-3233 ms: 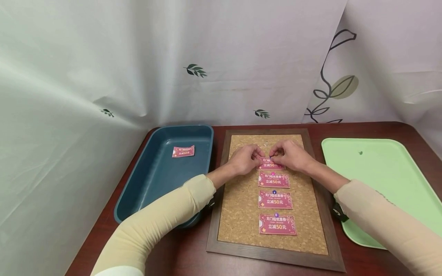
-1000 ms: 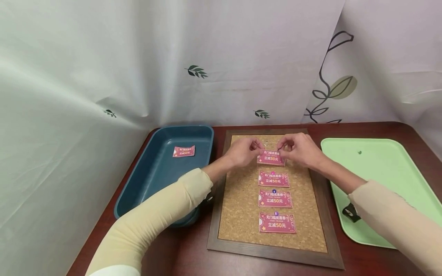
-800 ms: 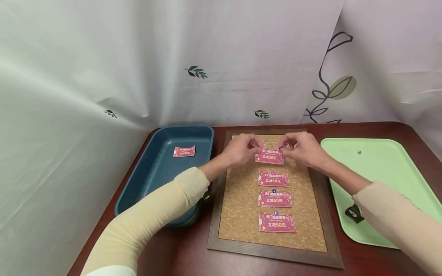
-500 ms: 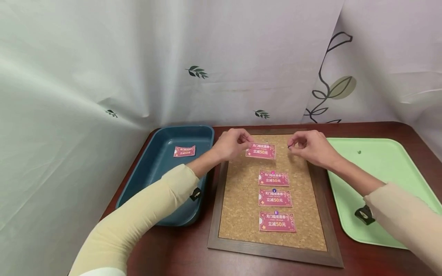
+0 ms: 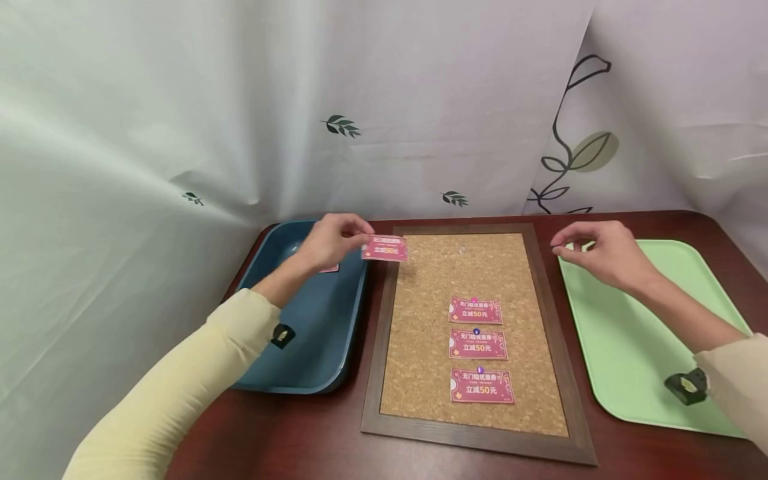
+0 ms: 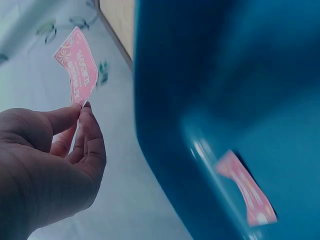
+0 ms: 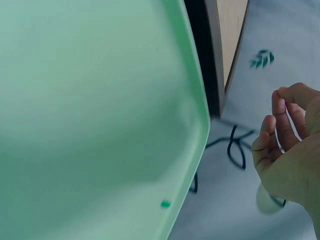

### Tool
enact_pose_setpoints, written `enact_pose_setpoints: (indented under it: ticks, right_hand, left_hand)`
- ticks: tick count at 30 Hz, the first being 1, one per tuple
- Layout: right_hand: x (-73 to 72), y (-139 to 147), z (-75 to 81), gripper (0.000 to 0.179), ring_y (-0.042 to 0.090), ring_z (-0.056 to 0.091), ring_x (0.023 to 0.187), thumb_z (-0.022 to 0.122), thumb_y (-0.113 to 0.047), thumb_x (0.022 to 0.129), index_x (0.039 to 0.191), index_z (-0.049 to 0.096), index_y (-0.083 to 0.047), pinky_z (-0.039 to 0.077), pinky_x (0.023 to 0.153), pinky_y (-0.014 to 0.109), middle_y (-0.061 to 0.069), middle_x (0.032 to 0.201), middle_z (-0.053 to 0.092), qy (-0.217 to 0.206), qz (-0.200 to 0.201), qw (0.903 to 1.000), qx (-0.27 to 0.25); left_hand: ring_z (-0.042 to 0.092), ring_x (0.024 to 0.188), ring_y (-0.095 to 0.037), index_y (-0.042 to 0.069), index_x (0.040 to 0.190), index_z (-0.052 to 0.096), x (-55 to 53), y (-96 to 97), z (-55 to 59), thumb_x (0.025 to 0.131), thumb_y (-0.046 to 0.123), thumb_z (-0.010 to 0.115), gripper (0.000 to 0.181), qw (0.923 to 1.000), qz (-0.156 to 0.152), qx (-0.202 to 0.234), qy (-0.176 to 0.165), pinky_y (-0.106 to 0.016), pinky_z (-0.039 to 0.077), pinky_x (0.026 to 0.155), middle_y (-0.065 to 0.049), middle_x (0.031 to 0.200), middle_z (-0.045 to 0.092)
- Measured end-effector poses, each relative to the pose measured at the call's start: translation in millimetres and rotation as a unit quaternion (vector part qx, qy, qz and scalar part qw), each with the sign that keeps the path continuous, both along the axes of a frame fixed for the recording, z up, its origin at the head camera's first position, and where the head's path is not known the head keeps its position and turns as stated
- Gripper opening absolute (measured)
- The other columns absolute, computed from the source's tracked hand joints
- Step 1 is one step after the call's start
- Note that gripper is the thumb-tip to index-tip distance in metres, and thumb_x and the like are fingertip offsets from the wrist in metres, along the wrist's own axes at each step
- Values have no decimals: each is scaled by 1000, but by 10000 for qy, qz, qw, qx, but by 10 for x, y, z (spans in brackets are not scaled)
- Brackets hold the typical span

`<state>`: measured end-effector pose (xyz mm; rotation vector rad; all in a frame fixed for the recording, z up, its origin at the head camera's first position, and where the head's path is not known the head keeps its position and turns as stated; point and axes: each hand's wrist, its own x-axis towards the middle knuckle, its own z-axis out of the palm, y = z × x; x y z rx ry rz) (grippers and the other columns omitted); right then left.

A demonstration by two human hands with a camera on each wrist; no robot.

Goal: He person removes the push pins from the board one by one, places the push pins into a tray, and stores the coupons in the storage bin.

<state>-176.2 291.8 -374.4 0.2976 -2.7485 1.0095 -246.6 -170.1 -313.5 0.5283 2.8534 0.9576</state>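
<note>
coupon [image 5: 385, 249] moved toward tub [image 5: 315, 333], pinched by left hand [image 5: 330, 241]; right hand [image 5: 606, 252] closed at fingertips, contents unclear; loose pinch may drop coupon.

Soft light fills the head view; the wrist views look bluish, glare streaking the blue tray [image 6: 230, 110].

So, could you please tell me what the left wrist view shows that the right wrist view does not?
Only the left wrist view shows the left hand pinching a pink coupon, and the blue tray with a second coupon inside. Only the right wrist view shows the right hand and the green tray with its small green mark. Both share part of the framed corkboard and the leaf-printed backdrop.
</note>
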Motion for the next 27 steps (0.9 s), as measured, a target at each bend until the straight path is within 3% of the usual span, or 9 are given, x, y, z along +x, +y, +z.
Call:
enact_pose_setpoints:
  ticks: [9, 12, 16, 23, 27]
  right_hand:
    - [141, 453, -65, 11, -5, 53, 79, 82, -16, 94, 103, 82, -9, 41, 59, 26, -19, 87, 68, -174, -578, 9982, -29]
    - [175, 556, -94, 12, -11, 53, 79, 82, -19, 95, 103, 82, -10, 41, 60, 24, -17, 88, 70, -236, -719, 9971, 71]
    - [219, 670, -134, 14, -13, 52, 78, 80, -21, 97, 104, 81, -9, 42, 61, 24, -6, 94, 74, -379, -848, 9955, 196]
    - [295, 859, -256, 17, -6, 55, 74, 82, -24, 95, 103, 81, -9, 40, 62, 24, -28, 88, 67, -469, -928, 9945, 83]
    - [325, 946, -300, 14, -5, 55, 73, 83, -25, 95, 101, 81, -12, 39, 62, 24, -30, 86, 66, -495, -959, 9942, 8]
  left_hand:
    - [62, 97, -32, 8, 121, 74, -32, -710, 14, 107, 22, 67, 21, 9965, 815, -169, -116, -41, 51, 82, -15, 112, 72]
    - [59, 99, -31, 6, 123, 73, -40, -869, -18, 108, 22, 65, 23, 9942, 1028, -262, -190, -40, 50, 83, -17, 115, 69]
    - [58, 102, -33, 4, 125, 71, -59, -1011, -90, 109, 22, 64, 25, 9919, 1197, -336, -273, -42, 50, 86, -19, 118, 68]
    - [66, 103, -37, 0, 119, 69, -118, -1158, -249, 109, 20, 64, 23, 9886, 1348, -472, -470, -44, 52, 87, -22, 113, 72]
    - [65, 101, -35, 0, 117, 70, -139, -1191, -310, 108, 19, 65, 22, 9863, 1479, -545, -487, -43, 51, 85, -20, 112, 71]
